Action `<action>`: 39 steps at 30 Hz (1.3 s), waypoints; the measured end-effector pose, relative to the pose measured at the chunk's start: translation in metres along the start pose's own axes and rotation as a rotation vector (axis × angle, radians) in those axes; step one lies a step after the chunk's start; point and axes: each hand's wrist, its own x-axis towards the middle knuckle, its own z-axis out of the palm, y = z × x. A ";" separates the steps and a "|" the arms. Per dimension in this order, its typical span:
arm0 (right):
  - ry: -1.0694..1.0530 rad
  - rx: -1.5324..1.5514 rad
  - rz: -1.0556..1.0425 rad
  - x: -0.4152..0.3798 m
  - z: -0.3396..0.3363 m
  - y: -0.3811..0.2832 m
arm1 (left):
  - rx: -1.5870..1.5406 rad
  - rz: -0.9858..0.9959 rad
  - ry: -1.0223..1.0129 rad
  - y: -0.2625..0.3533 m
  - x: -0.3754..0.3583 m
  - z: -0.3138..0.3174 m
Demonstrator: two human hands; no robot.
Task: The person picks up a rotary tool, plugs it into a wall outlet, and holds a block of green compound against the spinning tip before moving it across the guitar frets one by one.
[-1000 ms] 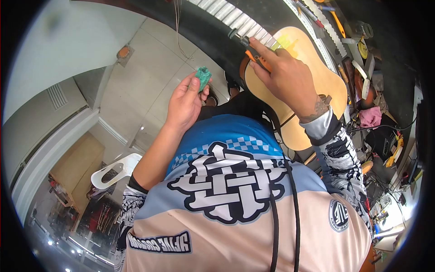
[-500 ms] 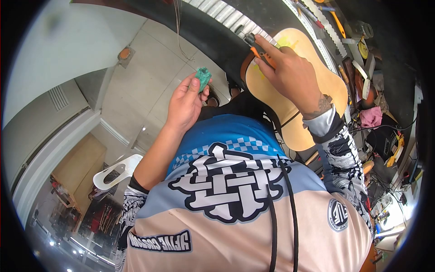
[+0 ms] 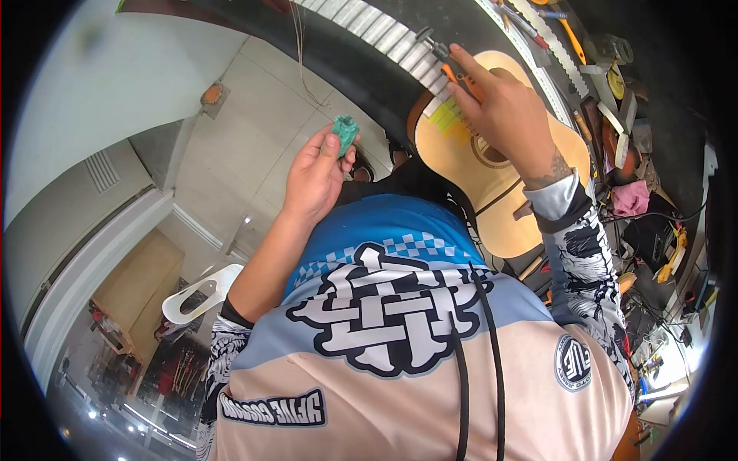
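Observation:
My left hand [image 3: 317, 173] pinches a small green block [image 3: 344, 135] above the floor, left of the guitar. My right hand [image 3: 507, 115] is over the guitar body [image 3: 500, 223], closed on an orange-handled tool [image 3: 450, 73], its index finger stretched along it. The tool's dark metal head is over the edge of the fretted neck [image 3: 361, 27], whose frets have pale strips between them. Yellow-green strips [image 3: 447, 117] lie on the guitar top between the neck end and the sound hole [image 3: 489, 154], which my right hand partly hides.
Along the right, the dark bench holds a long metal ruler [image 3: 530, 65], an orange-handled tool [image 3: 573, 40], a glass jar [image 3: 615, 50], a pink cloth [image 3: 630, 198] and cables. A white plastic seat [image 3: 181, 307] stands at the lower left. Thin wires [image 3: 300, 54] hang near the neck.
My right hand and the tool have moved slightly right and up, away from the guitar's upper left edge, uncovering the yellow-green strips and part of the sound hole. My left hand is nearly still.

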 end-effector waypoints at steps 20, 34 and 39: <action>-0.249 0.332 -0.035 -0.033 -0.039 -0.056 | -0.007 0.023 -0.074 -0.008 0.023 0.021; -0.220 0.312 -0.045 -0.041 -0.035 -0.057 | 0.000 0.019 -0.062 -0.011 0.018 0.025; -0.107 0.247 -0.009 -0.041 -0.028 -0.041 | 0.020 -0.001 -0.041 -0.016 0.016 0.021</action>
